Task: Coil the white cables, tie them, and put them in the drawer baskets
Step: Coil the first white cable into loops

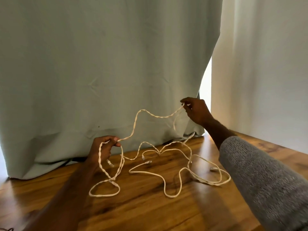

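Several white braided cables [175,170] lie tangled in loose loops on the wooden table [150,210]. My left hand [103,149] grips one cable above the table, with a loop hanging from its fingers down to the wood. From there the cable [150,114] rises in a wavy line to my right hand [196,110], which pinches it between thumb and fingertips, raised high at the right. Small connector plugs [147,162] show on the table among the loops. No drawer or basket is in view.
A pale green curtain [100,64] hangs right behind the table, its hem resting on the wood. A white curtain [260,64] hangs at the right, with a bright gap between them. My right arm wears a grey knitted sleeve [266,180].
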